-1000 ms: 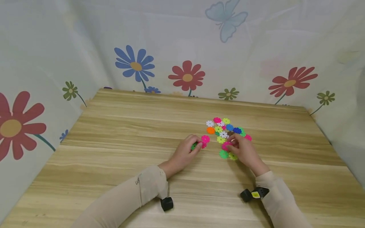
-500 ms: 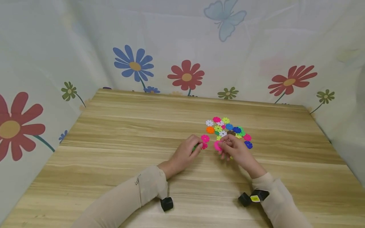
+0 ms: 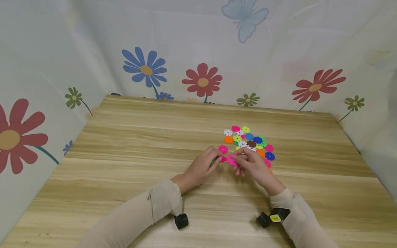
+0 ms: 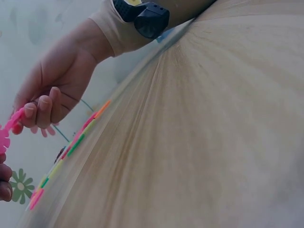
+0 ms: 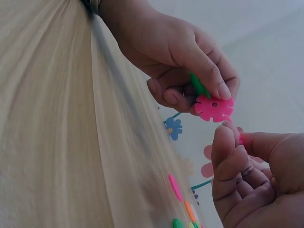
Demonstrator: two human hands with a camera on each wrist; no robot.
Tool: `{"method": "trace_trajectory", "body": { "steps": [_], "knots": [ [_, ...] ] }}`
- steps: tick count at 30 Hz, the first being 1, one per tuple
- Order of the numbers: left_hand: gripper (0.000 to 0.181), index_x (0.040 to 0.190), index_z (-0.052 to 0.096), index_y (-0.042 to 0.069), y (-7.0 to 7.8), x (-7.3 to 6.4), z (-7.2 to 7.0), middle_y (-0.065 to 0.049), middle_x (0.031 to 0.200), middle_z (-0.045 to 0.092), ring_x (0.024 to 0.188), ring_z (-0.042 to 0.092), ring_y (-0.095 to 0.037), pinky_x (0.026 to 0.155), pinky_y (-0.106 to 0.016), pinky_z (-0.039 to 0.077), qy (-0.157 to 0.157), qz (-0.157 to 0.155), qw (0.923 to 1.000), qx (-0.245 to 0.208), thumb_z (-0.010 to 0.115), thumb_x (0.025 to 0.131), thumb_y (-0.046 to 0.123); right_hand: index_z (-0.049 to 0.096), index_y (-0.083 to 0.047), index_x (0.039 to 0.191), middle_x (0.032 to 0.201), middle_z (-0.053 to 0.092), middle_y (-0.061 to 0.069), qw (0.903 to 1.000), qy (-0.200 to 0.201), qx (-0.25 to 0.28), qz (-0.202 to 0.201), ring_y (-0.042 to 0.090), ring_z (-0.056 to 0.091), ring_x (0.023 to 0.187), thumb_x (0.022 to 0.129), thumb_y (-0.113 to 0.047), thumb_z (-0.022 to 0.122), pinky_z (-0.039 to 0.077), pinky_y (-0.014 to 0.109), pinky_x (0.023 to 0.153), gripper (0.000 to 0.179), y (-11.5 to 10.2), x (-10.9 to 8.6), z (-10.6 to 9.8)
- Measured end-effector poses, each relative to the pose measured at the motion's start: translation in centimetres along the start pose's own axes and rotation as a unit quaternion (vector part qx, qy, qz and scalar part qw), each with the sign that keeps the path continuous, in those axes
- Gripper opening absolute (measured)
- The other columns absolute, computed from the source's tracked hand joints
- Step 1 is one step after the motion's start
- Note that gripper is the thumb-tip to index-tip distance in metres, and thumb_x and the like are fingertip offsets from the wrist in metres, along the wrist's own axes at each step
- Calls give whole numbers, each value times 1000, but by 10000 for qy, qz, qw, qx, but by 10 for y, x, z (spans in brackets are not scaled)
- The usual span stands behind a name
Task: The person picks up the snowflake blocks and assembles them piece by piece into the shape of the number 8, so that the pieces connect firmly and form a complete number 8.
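Between thumb and fingers my left hand point(image 3: 200, 168) pinches a pink notched plastic snowflake disc point(image 5: 214, 108). A green disc point(image 5: 199, 85) sticks up against it, partly hidden in that hand. My right hand point(image 3: 255, 167) pinches another pink snowflake disc point(image 3: 231, 159) by thumb and fingertips, its remaining fingers loosely curled. The two pink discs are edge to edge, raised over the table, as the right wrist view shows. In the left wrist view the right hand point(image 4: 61, 80) holds its disc point(image 4: 16, 118) tilted, close to the left fingertips point(image 4: 4, 183).
Just beyond the hands, several loose snowflake discs lie scattered, among them an orange one point(image 3: 228, 140), a dark blue one point(image 3: 270, 156) and a brown one point(image 3: 251, 144). A single pink disc point(image 3: 223, 149) lies behind the left fingertips. A flower-print curtain point(image 3: 173, 31) backs the wooden table point(image 3: 124, 137).
My right hand has lifted a pink disc from the scattered discs and brought it left, up to the disc in my left hand. The left hand has stayed nearly still.
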State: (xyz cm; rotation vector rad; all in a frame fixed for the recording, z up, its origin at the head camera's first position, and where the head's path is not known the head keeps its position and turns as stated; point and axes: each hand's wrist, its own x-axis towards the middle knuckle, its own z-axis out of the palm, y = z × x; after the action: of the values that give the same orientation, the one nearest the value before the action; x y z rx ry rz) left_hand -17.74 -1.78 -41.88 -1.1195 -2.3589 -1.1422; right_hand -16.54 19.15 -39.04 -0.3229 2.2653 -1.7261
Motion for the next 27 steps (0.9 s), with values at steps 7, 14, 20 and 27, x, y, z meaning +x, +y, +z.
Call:
{"method": "trace_trajectory", "body": {
  "steps": [7, 14, 20, 27],
  "knots": [
    [7, 100, 58, 3, 1, 0, 0, -7, 94, 59, 80, 55, -15, 73, -23, 50, -123, 223, 9995, 208, 53, 97, 7, 50, 9, 108, 71, 64, 0, 9999, -65, 114, -91, 9, 59, 56, 100, -14, 51, 47, 21, 50, 24, 1, -1, 4],
    [7, 101, 57, 3, 4, 0, 2, -6, 92, 56, 77, 50, -13, 70, -22, 48, -206, 126, 9989, 396, 52, 97, 7, 48, 11, 105, 69, 63, -4, 9987, 53, 485, -171, 7, 58, 55, 99, -8, 50, 47, 18, 50, 19, 1, 0, 13],
    [13, 107, 57, 3, 5, 1, 1, -7, 98, 59, 82, 55, -14, 76, -26, 52, -381, -208, 9982, 418, 51, 99, 12, 47, 10, 105, 69, 63, -5, 9980, 125, 598, -146, 7, 57, 55, 100, -6, 48, 47, 18, 50, 17, 0, 2, 16],
    [49, 125, 55, 2, 3, -1, 3, -8, 111, 67, 88, 64, -17, 79, -30, 55, -402, -150, 9964, 734, 69, 88, 30, 54, 10, 107, 70, 62, 0, 9995, 190, 93, -245, 8, 56, 56, 99, -10, 52, 47, 20, 50, 22, 4, 2, 16]
  ]
}}
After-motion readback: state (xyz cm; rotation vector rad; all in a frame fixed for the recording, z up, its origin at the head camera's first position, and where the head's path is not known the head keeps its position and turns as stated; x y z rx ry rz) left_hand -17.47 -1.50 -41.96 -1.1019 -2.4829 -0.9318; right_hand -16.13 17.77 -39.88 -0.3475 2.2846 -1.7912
